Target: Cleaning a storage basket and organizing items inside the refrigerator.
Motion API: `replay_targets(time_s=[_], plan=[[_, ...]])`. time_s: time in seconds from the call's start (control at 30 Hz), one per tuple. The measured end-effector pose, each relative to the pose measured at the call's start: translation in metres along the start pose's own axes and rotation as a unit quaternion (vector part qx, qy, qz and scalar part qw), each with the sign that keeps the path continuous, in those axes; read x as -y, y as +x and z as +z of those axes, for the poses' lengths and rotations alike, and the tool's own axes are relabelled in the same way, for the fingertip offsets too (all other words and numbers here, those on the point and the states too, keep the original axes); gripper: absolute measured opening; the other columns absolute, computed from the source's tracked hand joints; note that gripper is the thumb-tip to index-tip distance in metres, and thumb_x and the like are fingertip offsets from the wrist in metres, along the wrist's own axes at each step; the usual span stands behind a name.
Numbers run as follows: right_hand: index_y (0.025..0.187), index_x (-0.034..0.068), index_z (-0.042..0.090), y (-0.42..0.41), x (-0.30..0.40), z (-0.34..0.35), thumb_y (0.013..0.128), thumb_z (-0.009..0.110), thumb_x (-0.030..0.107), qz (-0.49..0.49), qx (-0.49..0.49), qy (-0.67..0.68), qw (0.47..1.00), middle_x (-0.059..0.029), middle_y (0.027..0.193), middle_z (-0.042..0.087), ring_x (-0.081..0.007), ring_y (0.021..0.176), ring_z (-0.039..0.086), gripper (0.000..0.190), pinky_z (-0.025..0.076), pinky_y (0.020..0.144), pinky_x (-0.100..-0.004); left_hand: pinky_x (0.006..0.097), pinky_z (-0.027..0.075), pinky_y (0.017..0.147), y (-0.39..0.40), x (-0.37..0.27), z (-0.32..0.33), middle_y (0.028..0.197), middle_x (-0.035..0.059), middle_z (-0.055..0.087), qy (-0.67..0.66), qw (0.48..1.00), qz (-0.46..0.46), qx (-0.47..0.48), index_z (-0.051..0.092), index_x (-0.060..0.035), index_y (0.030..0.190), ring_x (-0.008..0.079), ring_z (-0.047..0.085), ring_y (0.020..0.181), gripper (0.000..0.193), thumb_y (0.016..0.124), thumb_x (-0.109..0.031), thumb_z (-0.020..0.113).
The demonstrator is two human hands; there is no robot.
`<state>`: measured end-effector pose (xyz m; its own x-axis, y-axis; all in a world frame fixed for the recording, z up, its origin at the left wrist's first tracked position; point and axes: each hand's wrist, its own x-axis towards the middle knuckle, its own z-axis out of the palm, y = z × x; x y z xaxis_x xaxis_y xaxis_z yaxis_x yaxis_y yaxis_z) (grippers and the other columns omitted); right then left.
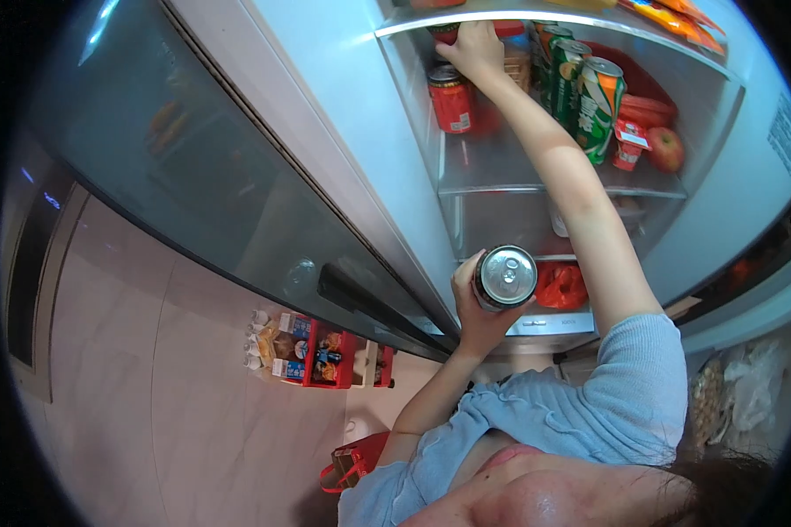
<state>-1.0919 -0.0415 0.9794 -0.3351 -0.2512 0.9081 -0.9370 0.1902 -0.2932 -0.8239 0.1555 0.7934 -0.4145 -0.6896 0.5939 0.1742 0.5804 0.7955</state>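
Observation:
My left hand [481, 323] holds a drinks can upright in front of the refrigerator; its silver lid [508, 275] with the pull tab faces up, and its side is mostly hidden. Inside the refrigerator, my right hand [478, 49] reaches to the back left of an upper shelf. Its thumb and fingers are around a red and black can [443, 33], partly hidden by the shelf edge above. A second red can [451, 102] with a dark rim stands just in front of it. Right of my hand is a clear jar [517, 62] with a red lid.
Several green cans [600, 109] line the same shelf, beside a red cup [628, 146] and an apple [664, 149]. A red plastic bag [560, 284] lies lower down. The dark refrigerator door [237, 184] stands ajar at left. Red crates [329, 356] with bottles are on the floor.

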Motion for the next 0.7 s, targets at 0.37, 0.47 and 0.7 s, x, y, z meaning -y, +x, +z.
replay_targets(time_s=[0.37, 0.47, 0.7], plan=[[0.116, 0.001, 0.035, -0.092, 0.041, -0.094, 0.058, 0.074, 0.044, 0.076, 0.256, 0.133, 0.954, -0.0213, 0.113, 0.049, -0.0346, 0.102, 0.053, 0.081, 0.045, 0.084, -0.0400, 0.0344, 0.038, 0.091, -0.009, -0.017, -0.014, 0.115, 0.0124, 0.043, 0.054, 0.996, 0.039, 0.056, 0.027, -0.0018, 0.122, 0.0228, 0.047, 0.107, 0.088, 0.058, -0.021, 0.084], [0.116, 0.000, 0.035, -0.103, 0.043, -0.092, 0.059, 0.075, 0.039, 0.085, 0.284, 0.145, 0.944, -0.0223, 0.115, 0.047, -0.0361, 0.104, 0.051, 0.080, 0.044, 0.087, -0.0402, 0.0335, 0.039, 0.090, -0.015, -0.011, -0.017, 0.115, 0.0123, 0.043, -0.015, 0.999, 0.012, 0.034, 0.027, -0.0020, 0.121, 0.0214, 0.047, 0.107, 0.085, 0.059, -0.018, 0.083], [0.116, -0.004, 0.041, -0.084, 0.016, -0.078, 0.065, 0.073, 0.044, -0.014, 0.353, 0.234, 0.906, -0.0249, 0.111, 0.050, -0.0349, 0.109, 0.049, 0.077, 0.039, 0.092, -0.0386, 0.0280, 0.046, 0.082, -0.026, 0.006, -0.019, 0.111, 0.0119, 0.047, -0.117, 0.991, -0.048, 0.033, 0.025, -0.0035, 0.117, 0.0180, 0.056, 0.096, 0.077, 0.062, -0.007, 0.080]])
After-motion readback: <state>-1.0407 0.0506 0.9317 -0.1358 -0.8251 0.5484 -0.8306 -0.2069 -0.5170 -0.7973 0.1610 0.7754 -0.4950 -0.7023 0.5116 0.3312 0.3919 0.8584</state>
